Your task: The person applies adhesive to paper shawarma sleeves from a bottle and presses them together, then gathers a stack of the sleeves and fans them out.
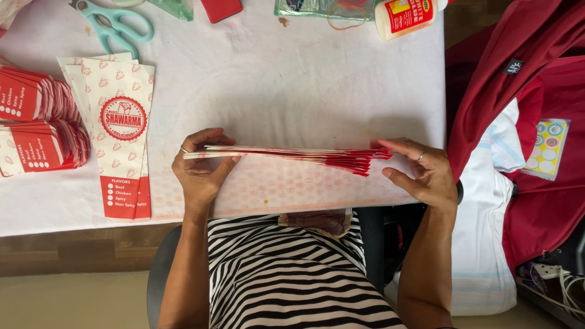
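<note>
1. Your left hand (200,173) pinches the white end of the stack of paper wrappers (286,156), thumb above and fingers below. Your right hand (423,170) closes only lightly on the red end, with the fingertips against the edges.
2. The stack is held edge-on, just above the near edge of the table (292,79), in front of your striped shirt (286,274).
3. It looks light, thin and floppy. The sheets probably slide on each other, so I would grip both short ends firmly.
4. Its long axis runs left to right; the red ends fan out toward the right.
5. More printed wrappers (119,122) lie flat at the left, and teal scissors (116,24) lie far left.
</note>
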